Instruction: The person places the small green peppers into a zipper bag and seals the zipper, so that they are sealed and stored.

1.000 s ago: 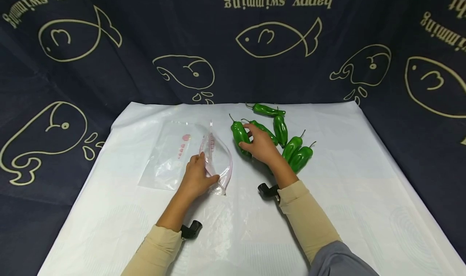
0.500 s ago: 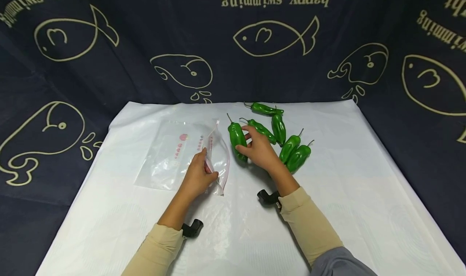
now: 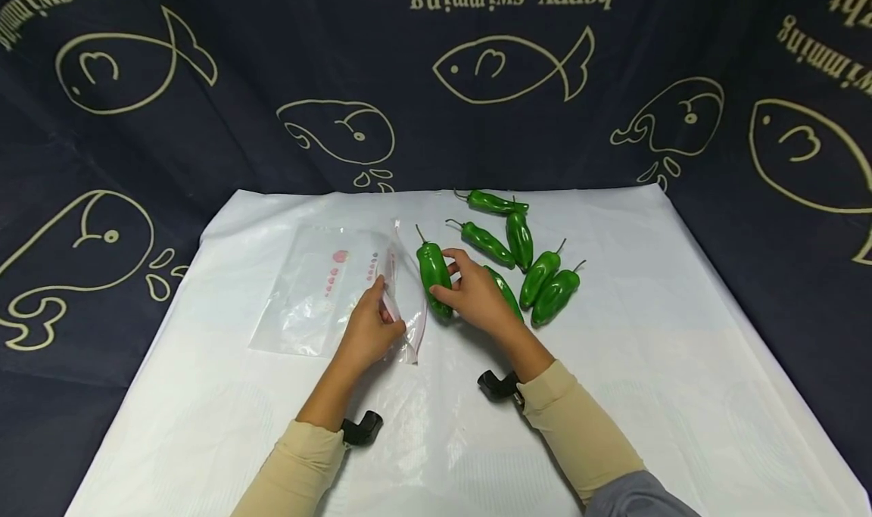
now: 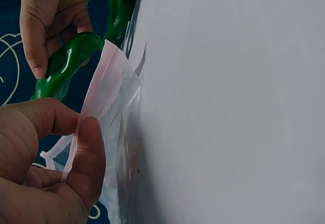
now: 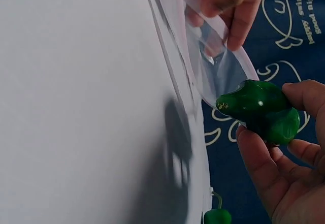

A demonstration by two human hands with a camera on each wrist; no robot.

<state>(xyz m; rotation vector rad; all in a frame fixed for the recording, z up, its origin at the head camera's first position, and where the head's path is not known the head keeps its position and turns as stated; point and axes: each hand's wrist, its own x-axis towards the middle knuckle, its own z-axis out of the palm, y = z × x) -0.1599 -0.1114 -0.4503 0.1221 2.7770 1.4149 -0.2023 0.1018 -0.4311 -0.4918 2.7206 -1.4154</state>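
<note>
Pinching a clear bag by its mouth in my left hand, I grip one green pepper in my right hand, other peppers near it

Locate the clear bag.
In the head view, the bag lies on the white cloth, left of the peppers, its edge pinched by the left hand.

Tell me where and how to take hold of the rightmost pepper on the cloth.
Pinch the rightmost pepper across its thick middle, probably from above and its right side. It lies lengthwise pointing away, its thin stem at the far end, and another pepper lies close along its left, while white cloth shows on its right.
</note>
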